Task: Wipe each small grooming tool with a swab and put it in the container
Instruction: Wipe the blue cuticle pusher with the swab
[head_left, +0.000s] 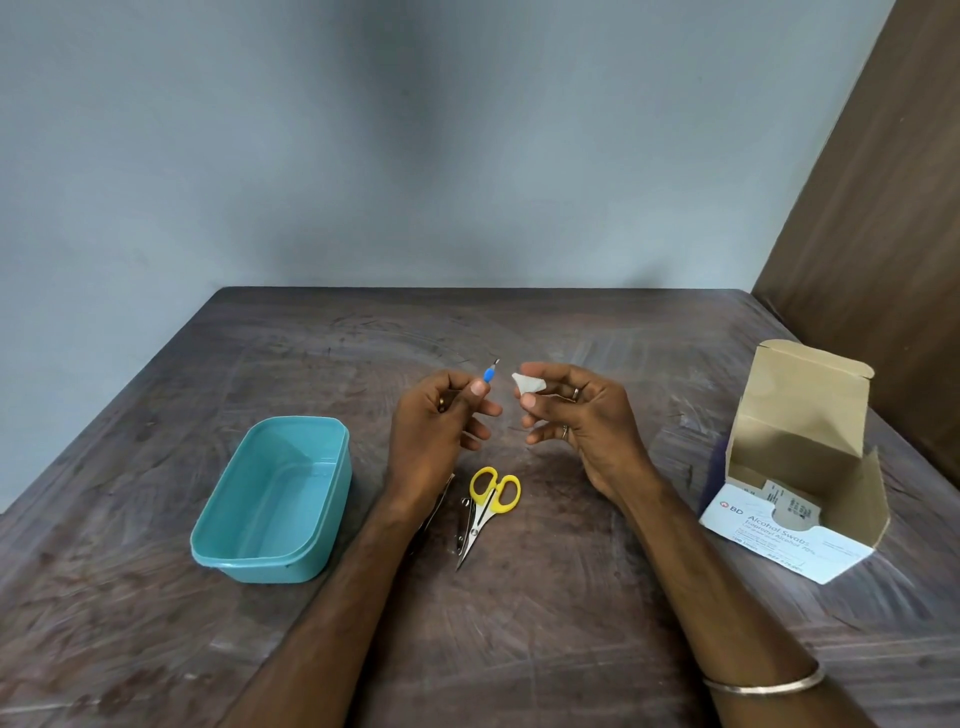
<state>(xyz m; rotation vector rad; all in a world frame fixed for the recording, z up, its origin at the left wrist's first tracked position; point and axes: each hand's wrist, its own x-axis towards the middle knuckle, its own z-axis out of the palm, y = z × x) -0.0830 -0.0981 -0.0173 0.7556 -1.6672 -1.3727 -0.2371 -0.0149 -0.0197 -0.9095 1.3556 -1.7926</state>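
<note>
My left hand (436, 421) pinches a thin metal tool with a blue collar (488, 374), its tip pointing up and right. My right hand (571, 415) holds a small white swab (529, 384) between thumb and fingers, a short gap from the tool's tip. A teal plastic container (244, 540) stands empty at the left. Below my hands lie yellow-handled scissors (491, 499), a safety pin (462, 525) beside them, and a metal tool (439, 506) partly hidden under my left wrist.
An open cardboard box of alcohol swabs (795, 499) stands at the right, flap raised, sachets inside. The dark wooden table (519, 623) ends at a grey wall behind. A brown panel (883, 234) rises at the far right.
</note>
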